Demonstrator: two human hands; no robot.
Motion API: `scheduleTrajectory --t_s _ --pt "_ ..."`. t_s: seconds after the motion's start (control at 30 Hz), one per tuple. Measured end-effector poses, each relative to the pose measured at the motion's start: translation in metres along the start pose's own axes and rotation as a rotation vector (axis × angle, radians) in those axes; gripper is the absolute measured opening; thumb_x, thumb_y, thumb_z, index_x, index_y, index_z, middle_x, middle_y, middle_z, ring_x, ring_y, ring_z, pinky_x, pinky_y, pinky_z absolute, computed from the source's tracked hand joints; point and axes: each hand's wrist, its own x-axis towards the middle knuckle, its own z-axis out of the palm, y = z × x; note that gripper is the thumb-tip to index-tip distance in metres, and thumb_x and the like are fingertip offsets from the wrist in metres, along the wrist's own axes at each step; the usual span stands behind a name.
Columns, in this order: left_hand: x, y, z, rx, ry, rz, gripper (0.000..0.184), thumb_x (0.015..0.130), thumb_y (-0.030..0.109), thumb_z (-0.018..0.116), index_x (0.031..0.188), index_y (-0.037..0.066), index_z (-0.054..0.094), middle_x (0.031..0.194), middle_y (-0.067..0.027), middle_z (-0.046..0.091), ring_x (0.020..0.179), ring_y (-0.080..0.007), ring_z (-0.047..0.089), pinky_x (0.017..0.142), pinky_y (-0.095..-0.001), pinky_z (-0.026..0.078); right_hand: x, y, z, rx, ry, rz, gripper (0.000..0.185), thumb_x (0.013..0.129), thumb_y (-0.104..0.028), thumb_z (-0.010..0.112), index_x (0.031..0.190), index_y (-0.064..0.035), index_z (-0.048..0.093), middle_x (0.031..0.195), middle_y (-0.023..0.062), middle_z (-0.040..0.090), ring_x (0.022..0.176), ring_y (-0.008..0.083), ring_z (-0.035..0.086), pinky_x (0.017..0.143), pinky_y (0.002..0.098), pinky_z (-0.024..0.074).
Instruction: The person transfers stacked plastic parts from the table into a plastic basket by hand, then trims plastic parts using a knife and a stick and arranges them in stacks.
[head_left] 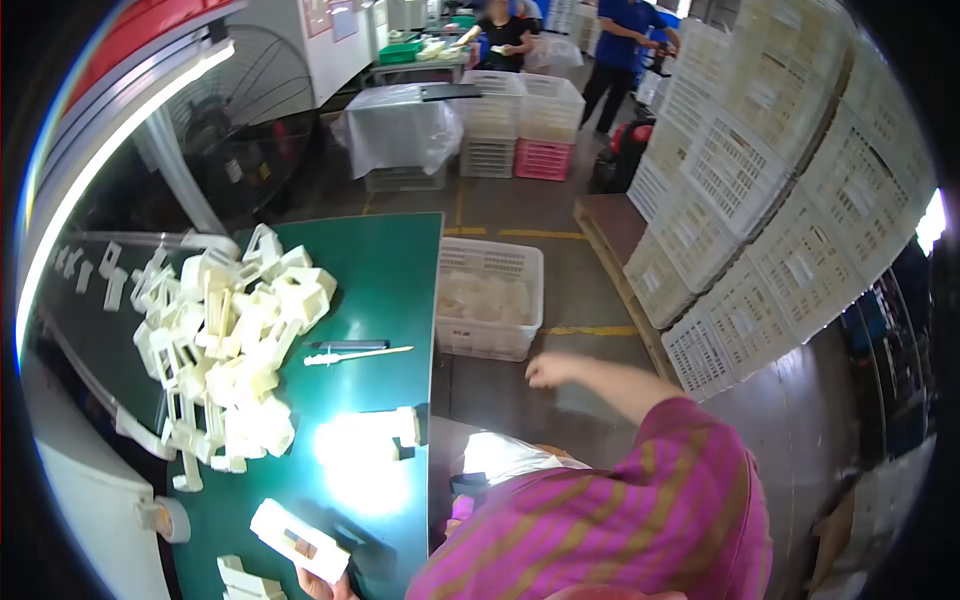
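At the bottom of the head view, my left hand (328,584) grips a white plastic part (298,540) with a brownish patch, over the green table (395,270). My right hand (548,370) is off the table's edge, above the floor just beside a white crate (490,343) of pale parts. Its fingers are curled together and slightly blurred, with nothing visible in them. Another white part (405,427) lies in the bright glare on the table. Near the middle rest a dark pen-like tool (350,345) and a thin pale stick (360,355).
A large pile of white parts (225,350) covers the table's left side; more parts (248,580) lie at its bottom edge. Tall stacks of white crates (740,180) stand on a pallet (625,270) at right. Two people (500,38) work in the background.
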Motion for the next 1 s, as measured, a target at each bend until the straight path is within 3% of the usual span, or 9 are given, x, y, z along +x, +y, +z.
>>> scheduleTrajectory --t_s 0.03,0.13,0.2,0.27,0.37,0.43,0.57,0.67,1.0 --pt "-0.006 -0.005 0.002 0.000 0.006 0.022 0.053 0.097 0.024 0.048 0.144 0.003 0.037 0.139 -0.0172 0.049 0.124 -0.0347 0.051 0.104 -0.0536 0.041 -0.006 -0.021 0.014 0.034 -0.136 0.025 0.041 0.085 -0.031 0.065 0.116 -0.0047 0.066 0.092 0.0091 0.073 0.077 0.0184 0.070 0.076 0.0338 0.0550" --pt "-0.025 0.037 -0.007 0.050 0.179 0.018 0.051 0.097 0.023 0.047 0.142 0.001 0.039 0.135 -0.0171 0.052 0.121 -0.0345 0.053 0.101 -0.0533 0.043 -0.017 -0.072 0.118 0.143 0.002 -0.140 0.035 0.087 -0.028 0.062 0.113 -0.0051 0.067 0.091 0.0104 0.073 0.082 0.0229 0.070 0.076 0.0345 0.0540" --pt "-0.018 0.027 -0.014 0.046 0.151 0.028 0.051 0.097 0.023 0.047 0.142 0.001 0.039 0.134 -0.0174 0.053 0.120 -0.0347 0.054 0.100 -0.0532 0.044 -0.019 -0.077 0.124 0.133 0.034 -0.179 0.030 0.089 -0.026 0.058 0.109 -0.0059 0.067 0.097 0.0135 0.071 0.092 0.0299 0.068 0.081 0.0376 0.0526" --pt "-0.019 0.024 -0.013 0.065 0.275 0.082 0.051 0.098 0.025 0.046 0.142 0.000 0.038 0.133 -0.0182 0.053 0.118 -0.0353 0.055 0.098 -0.0534 0.045 -0.028 -0.093 0.124 0.122 0.061 -0.144 0.028 0.089 -0.025 0.057 0.109 -0.0064 0.067 0.100 0.0138 0.071 0.095 0.0307 0.067 0.083 0.0390 0.0518" --pt "-0.021 0.026 -0.017 0.081 0.248 0.068 0.052 0.098 0.026 0.046 0.142 0.000 0.038 0.133 -0.0181 0.053 0.117 -0.0354 0.055 0.098 -0.0538 0.045 -0.039 -0.122 0.117 0.102 0.072 -0.073 0.026 0.091 -0.021 0.054 0.109 -0.0074 0.066 0.106 0.0142 0.069 0.100 0.0331 0.065 0.087 0.0433 0.0497" --pt "-0.022 0.028 -0.019 0.064 0.222 0.063 0.052 0.098 0.026 0.048 0.143 0.001 0.036 0.136 -0.0189 0.050 0.120 -0.0369 0.053 0.098 -0.0552 0.045 -0.040 -0.133 0.124 0.072 0.304 -0.213 0.023 0.092 -0.021 0.054 0.107 -0.0068 0.065 0.100 0.0138 0.068 0.096 0.0341 0.065 0.085 0.0440 0.0497" --pt "-0.021 0.028 -0.022 0.037 0.175 0.072 0.055 0.098 0.025 0.050 0.145 0.002 0.033 0.140 -0.0196 0.046 0.122 -0.0385 0.052 0.098 -0.0566 0.046 -0.064 -0.175 0.105 0.175 0.468 -0.381 0.018 0.092 -0.016 0.056 0.104 -0.0059 0.064 0.093 0.0128 0.066 0.089 0.0331 0.064 0.079 0.0411 0.0508" --pt "-0.023 0.032 -0.024 0.050 0.167 0.058 0.056 0.097 0.023 0.051 0.146 0.003 0.032 0.141 -0.0202 0.045 0.123 -0.0380 0.051 0.098 -0.0563 0.047 -0.076 -0.204 0.070 0.214 0.601 -0.803 0.016 0.087 -0.002 0.061 0.102 -0.0045 0.064 0.084 0.0096 0.063 0.074 0.0267 0.061 0.064 0.0350 0.0485" --pt "-0.004 0.019 0.019 0.151 0.218 0.080 0.078 0.086 0.017 0.064 0.149 0.003 0.020 0.140 -0.0187 0.042 0.125 -0.0342 0.049 0.100 -0.0484 0.047 -0.044 -0.307 0.006 0.251 0.504 -1.298 0.014 0.084 -0.003 0.062 0.098 -0.0055 0.064 0.088 0.0079 0.064 0.076 0.0272 0.063 0.062 0.0363 0.0493"
